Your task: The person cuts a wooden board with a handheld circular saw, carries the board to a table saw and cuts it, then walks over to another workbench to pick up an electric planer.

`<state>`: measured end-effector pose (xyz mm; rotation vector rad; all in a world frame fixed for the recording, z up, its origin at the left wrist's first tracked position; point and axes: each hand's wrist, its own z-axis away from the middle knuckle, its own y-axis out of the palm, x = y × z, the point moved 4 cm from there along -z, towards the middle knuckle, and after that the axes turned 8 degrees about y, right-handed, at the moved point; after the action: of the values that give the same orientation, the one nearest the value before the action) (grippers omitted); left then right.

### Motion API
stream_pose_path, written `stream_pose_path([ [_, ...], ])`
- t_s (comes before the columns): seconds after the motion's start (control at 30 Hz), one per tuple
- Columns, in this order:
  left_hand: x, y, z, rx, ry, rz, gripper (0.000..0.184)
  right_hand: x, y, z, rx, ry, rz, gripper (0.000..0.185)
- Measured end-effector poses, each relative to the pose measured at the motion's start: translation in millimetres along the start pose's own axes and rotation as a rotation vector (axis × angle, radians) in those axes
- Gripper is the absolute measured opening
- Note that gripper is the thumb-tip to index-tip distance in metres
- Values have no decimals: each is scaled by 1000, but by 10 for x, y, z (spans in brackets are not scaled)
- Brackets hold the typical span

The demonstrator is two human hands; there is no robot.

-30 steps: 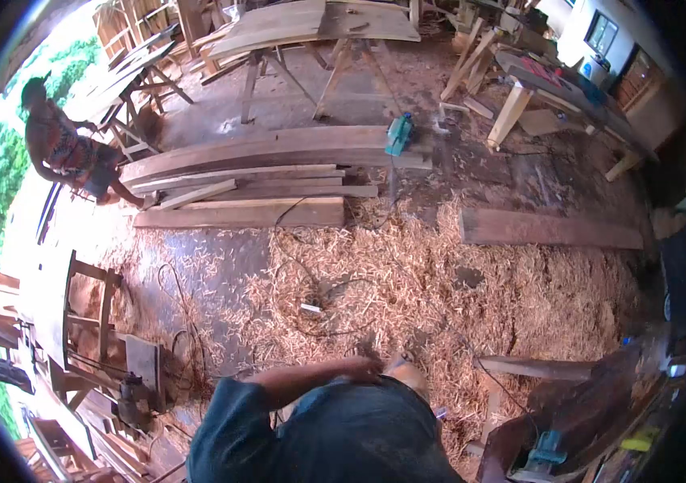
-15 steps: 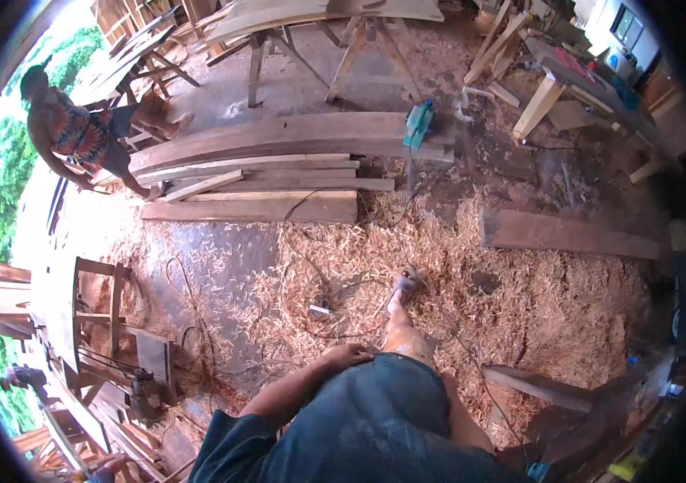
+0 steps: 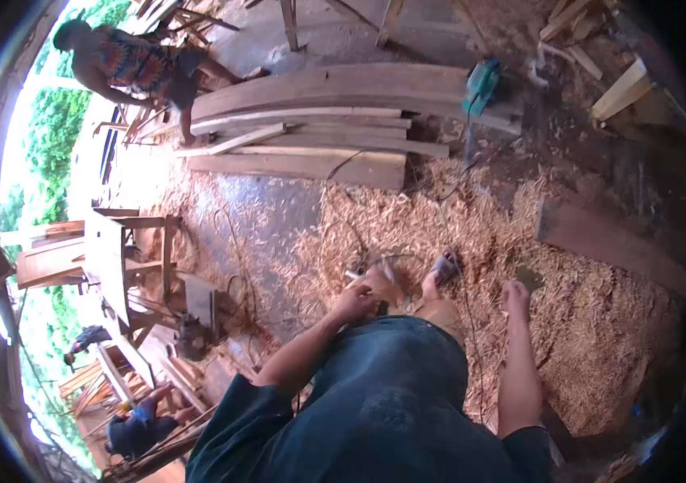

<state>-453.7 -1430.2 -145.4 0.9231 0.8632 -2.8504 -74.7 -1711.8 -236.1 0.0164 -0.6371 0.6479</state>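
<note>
My left hand [image 3: 356, 303] hovers in front of the dark shirt [image 3: 391, 378], its fingers loosely bent and nothing visible in them. Lower down, a foot in a sandal [image 3: 446, 267] stands on wood shavings [image 3: 407, 213]; the other leg is blurred beside my left hand. Off to the right, my right hand [image 3: 516, 298] hangs over the shavings with slack, partly curled fingers and no object seen in it. Neither hand touches the boards.
A teal power planer [image 3: 481, 87] sits on a long plank [image 3: 302, 88], its cord trailing down. Several boards [image 3: 302, 167] lie stacked ahead. A wide board [image 3: 616, 245] lies right. One person [image 3: 138, 64] stands at far left, another [image 3: 146, 423] at lower left, near a wooden bench [image 3: 107, 262].
My left hand has lifted off the shirt, and my right arm has come into view. The view has shifted, so the boards appear higher and further right. A second person now shows at lower left.
</note>
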Motion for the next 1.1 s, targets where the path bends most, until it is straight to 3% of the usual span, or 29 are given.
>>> stream_pose_path([
  [0.03,-59,21,-66,-5,16,-30,57,302,73,141,52,-5,59,21],
  [0.13,-289,100,-198,-76,202,-232,56,-10,116,-174,56,-76,120,19],
  [0.17,-381,66,-249,-97,165,-195,53,-91,89,-273,72,-127,170,19],
  [0.2,-526,-14,-277,-121,132,-155,51,-153,136,-193,116,-18,63,19],
  [0.27,-659,-125,-476,-105,70,-2,48,-776,-49,-476,-36,-31,486,27],
  [0.3,-668,-177,-593,-59,42,108,47,-534,21,-147,87,205,420,35],
  [0.33,-700,-216,-714,-9,17,215,46,-1148,-211,-510,-3,226,538,40],
  [0.37,-673,-217,-823,-94,6,338,44,-1105,-277,-504,51,247,719,40],
  [0.4,-632,-229,-1004,-102,-4,310,43,-642,-203,-174,83,292,607,37],
  [0.5,-525,-355,-1625,-85,-4,218,42,141,-161,-107,-95,409,479,30],
  [0.63,-630,-744,-2374,87,-103,189,42,1331,60,-305,-111,164,157,20],
  [0.73,-660,-764,-2859,199,553,-421,41,2203,274,-364,-181,139,199,15],
  [0.83,-965,-1075,-3075,99,71,149,38,2365,314,-829,-50,-32,181,21],
  [0.87,-1109,-1144,-3089,78,82,151,38,2112,174,-1311,-65,-206,339,22],
  [0.9,-1225,-1195,-3109,56,90,151,37,2342,220,-1417,-94,-236,393,22],
  [0.97,-958,-772,-3409,224,-33,484,40,2813,330,-1333,-156,-280,497,22],
  [1.0,-938,-711,-3470,174,25,309,42,3202,422,-1216,-165,-22,360,20],
  [1.03,-963,-683,-3527,127,79,131,44,3367,421,-1400,-89,21,291,17],
  [1.1,-1093,-649,-3586,246,-10,93,47,3750,336,-1833,62,111,150,13],
])
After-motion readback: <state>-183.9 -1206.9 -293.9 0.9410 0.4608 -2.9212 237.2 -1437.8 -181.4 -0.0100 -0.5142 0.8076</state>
